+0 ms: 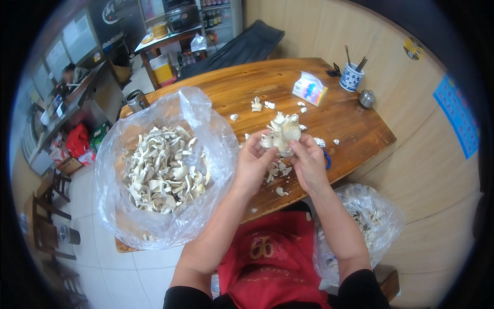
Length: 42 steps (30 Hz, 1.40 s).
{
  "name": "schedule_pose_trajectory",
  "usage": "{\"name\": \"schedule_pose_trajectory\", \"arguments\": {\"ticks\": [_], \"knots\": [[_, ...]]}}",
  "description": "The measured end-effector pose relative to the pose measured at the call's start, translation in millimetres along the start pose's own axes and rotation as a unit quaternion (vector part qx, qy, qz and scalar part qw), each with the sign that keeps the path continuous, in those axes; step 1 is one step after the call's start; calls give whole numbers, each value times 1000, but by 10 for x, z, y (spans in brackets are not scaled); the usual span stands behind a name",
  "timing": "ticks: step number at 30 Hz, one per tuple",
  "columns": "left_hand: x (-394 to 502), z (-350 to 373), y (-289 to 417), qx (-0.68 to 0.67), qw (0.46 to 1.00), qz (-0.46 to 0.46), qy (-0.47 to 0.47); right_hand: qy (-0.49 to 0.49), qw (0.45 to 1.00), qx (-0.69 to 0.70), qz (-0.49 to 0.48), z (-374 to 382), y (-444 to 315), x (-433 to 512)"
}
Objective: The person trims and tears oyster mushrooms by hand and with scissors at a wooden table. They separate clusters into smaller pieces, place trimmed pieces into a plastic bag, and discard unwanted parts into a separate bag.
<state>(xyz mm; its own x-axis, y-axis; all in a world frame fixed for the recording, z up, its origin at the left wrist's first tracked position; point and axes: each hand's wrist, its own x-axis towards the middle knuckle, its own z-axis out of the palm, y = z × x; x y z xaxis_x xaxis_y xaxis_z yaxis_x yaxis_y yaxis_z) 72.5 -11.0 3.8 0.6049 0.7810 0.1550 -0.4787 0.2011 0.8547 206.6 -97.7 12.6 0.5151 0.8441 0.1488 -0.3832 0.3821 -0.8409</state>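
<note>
Both hands hold one cluster of pale oyster mushrooms [286, 131] above the wooden table [227, 81]. My left hand [252, 162] grips its left side, thumb in front. My right hand [310, 162] pinches the lower right side between thumb and fingers. Under the hands lie torn mushroom scraps [278, 170]. To the left, an opened clear plastic bag [216, 135] holds a heap of torn mushroom strips [162, 170]. Part of a blue ring-shaped handle [327, 160] shows behind my right hand; the rest is hidden.
Beyond the hands stand a tissue pack [310, 89], a blue-and-white chopstick holder [351, 78] and a small metal pot [367, 99]. A steel cup [137, 100] is behind the bag. Another plastic bag with mushrooms [380, 220] sits low at right. A person [71, 75] is far left.
</note>
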Motion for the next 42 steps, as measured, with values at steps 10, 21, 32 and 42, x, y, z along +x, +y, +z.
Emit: {"name": "schedule_pose_trajectory", "arguments": {"ticks": [10,21,32,42], "knots": [[-13,-1,69,-112,993,-16,-24,55,995,62,57,-142,-115,-97],[-743,242,920,166,969,182,31,-32,999,-13,39,-121,-305,-199],[-989,228,1260,545,799,247,61,-114,993,-17,-12,318,-170,-219],[-565,403,706,250,967,42,20,-161,984,-70,-28,188,-353,-497]]}}
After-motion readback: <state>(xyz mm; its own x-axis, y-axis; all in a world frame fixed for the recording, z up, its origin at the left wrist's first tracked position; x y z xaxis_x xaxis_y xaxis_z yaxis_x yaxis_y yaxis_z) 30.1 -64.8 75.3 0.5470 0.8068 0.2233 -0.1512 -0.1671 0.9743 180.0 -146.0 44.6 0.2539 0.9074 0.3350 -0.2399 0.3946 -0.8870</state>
